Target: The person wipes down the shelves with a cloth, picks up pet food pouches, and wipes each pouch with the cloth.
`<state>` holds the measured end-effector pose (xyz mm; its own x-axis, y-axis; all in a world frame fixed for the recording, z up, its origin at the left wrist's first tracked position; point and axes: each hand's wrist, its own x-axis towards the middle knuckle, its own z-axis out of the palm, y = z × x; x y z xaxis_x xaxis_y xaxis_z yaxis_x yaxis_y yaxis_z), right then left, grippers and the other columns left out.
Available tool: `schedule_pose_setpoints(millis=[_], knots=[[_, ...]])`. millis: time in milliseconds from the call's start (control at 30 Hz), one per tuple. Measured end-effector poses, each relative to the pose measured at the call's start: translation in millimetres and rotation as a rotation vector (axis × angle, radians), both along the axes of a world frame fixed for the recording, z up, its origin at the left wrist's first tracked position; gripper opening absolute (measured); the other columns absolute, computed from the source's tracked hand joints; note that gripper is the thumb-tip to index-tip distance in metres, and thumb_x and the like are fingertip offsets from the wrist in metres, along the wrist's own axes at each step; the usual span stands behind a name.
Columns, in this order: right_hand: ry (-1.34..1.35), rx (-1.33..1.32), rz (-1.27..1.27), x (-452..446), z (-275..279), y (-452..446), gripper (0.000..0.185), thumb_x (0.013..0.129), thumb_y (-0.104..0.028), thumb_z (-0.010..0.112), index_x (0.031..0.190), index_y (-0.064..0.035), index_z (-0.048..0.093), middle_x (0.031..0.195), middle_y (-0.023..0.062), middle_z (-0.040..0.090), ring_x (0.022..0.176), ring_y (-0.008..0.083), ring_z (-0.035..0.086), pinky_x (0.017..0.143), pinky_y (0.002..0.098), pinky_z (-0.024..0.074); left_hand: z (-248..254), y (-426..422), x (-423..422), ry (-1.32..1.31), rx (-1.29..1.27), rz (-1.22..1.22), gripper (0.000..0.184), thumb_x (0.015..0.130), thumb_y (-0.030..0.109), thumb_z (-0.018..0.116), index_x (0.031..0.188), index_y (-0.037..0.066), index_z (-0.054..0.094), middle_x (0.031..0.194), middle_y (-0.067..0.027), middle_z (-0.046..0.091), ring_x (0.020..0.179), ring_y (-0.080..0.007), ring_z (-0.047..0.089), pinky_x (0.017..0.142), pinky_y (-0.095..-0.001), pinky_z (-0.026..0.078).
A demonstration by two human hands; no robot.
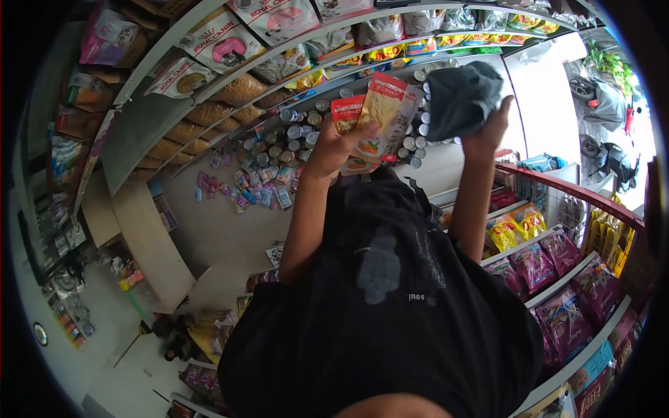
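Observation:
My left hand (339, 144) is closed round a fanned bunch of pet food pouches, thumb across the front. A red pouch (346, 111) marked Ocean Fish sits at the left of the bunch, and a gold-and-red pouch (382, 104) overlaps it. My right hand (492, 128) grips a dark grey cloth (461, 101) that hangs bunched to the right of the pouches, apart from them. Most of the right fingers are hidden behind the cloth. Beyond both hands, many cans (296, 132) stand and lie on the floor.
Loose small packets (258, 188) lie scattered on the floor at left. Shelves ahead carry Royal Canin bags (223, 43) and clear bags of kibble (240, 88). Purple bags (540, 268) fill the shelves at right, below a red rail (568, 188). Parked motorbikes (610, 108) show outside.

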<state>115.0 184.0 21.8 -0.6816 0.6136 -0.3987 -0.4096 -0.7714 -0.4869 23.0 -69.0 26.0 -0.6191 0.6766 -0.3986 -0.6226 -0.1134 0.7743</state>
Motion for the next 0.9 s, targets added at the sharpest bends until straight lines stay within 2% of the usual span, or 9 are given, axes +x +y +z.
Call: schedule_pose_setpoints(millis=[133,167,300,500,633,667,800,867,900], knots=[[-0.410,0.466,0.221,9.8,31.4,0.2,0.052,0.098,-0.041,0.062,0.129,-0.0007,0.058,0.114,0.0160,0.066,0.096,0.0217,0.064,0.085,0.0397,0.0520,9.0,-2.3,-2.0,0.008,-0.257,-0.256,0.029,0.089,0.006,0.070,0.117,0.000,0.066,0.102,-0.0079,0.074,0.083,-0.0128,0.069,0.071,-0.0235,0.054],[-0.410,0.464,0.226,11.5,30.2,2.5,0.052,0.098,-0.041,0.062,0.129,-0.0007,0.058,0.114,0.0160,0.066,0.096,0.0217,0.064,0.085,0.0397,0.0520,4.6,0.9,2.0,0.054,-0.149,-0.270,0.030,0.089,0.006,0.070,0.118,0.000,0.066,0.101,-0.0081,0.074,0.082,-0.0129,0.069,0.071,-0.0235,0.054],[-0.599,1.406,1.159,18.1,17.0,12.5,0.050,0.095,-0.041,0.067,0.125,-0.0021,0.059,0.111,0.0140,0.065,0.094,0.0197,0.061,0.083,0.0356,0.0516,-28.9,22.5,35.7,0.084,0.036,-0.199,0.031,0.089,0.006,0.071,0.119,0.001,0.065,0.100,-0.0087,0.073,0.080,-0.0134,0.068,0.069,-0.0236,0.054],[-0.515,1.263,0.960,31.4,-12.3,9.5,0.048,0.091,-0.041,0.071,0.119,-0.0032,0.061,0.103,0.0111,0.066,0.088,0.0168,0.060,0.079,0.0295,0.0501,-25.7,30.1,41.9,0.029,0.054,-0.180,0.028,0.089,0.005,0.070,0.116,0.000,0.065,0.098,-0.0090,0.073,0.078,-0.0132,0.068,0.068,-0.0238,0.054],[-0.572,1.178,0.416,11.5,-31.1,-5.0,0.042,0.097,-0.041,0.063,0.116,-0.0027,0.063,0.093,0.0084,0.066,0.080,0.0144,0.061,0.074,0.0256,0.0495,-8.8,43.9,29.8,0.190,-0.017,-0.055,0.025,0.089,0.004,0.071,0.113,0.000,0.066,0.097,-0.0077,0.073,0.078,-0.0120,0.068,0.068,-0.0226,0.054],[-0.571,1.183,0.417,8.7,-31.5,0.0,0.042,0.097,-0.041,0.063,0.116,-0.0027,0.063,0.093,0.0084,0.066,0.080,0.0144,0.061,0.074,0.0256,0.0495,-8.3,43.2,29.3,0.191,-0.013,-0.052,0.025,0.089,0.004,0.071,0.113,0.000,0.066,0.097,-0.0077,0.073,0.078,-0.0120,0.068,0.068,-0.0226,0.054],[-0.345,0.868,-0.030,11.9,-33.7,40.0,0.041,0.104,-0.040,0.052,0.115,-0.0022,0.065,0.086,0.0070,0.067,0.073,0.0140,0.062,0.072,0.0244,0.0493,-3.1,24.3,22.2,0.092,0.022,-0.008,0.022,0.089,0.006,0.072,0.110,0.001,0.067,0.096,-0.0061,0.073,0.077,-0.0107,0.067,0.067,-0.0212,0.053],[0.029,0.541,0.185,37.5,-50.4,67.0,0.042,0.107,-0.038,0.044,0.118,-0.0025,0.063,0.094,0.0093,0.068,0.080,0.0144,0.063,0.075,0.0243,0.0494,-5.2,19.4,17.8,0.077,0.046,0.053,0.023,0.089,0.006,0.072,0.111,0.001,0.067,0.096,-0.0057,0.073,0.077,-0.0107,0.067,0.067,-0.0209,0.053],[0.035,0.550,0.183,37.8,-43.9,68.2,0.042,0.107,-0.038,0.044,0.118,-0.0025,0.063,0.094,0.0093,0.068,0.080,0.0144,0.063,0.075,0.0243,0.0494,-8.3,17.6,16.8,0.053,0.066,0.115,0.024,0.089,0.007,0.073,0.111,0.002,0.067,0.096,-0.0053,0.073,0.077,-0.0106,0.067,0.067,-0.0207,0.053]])
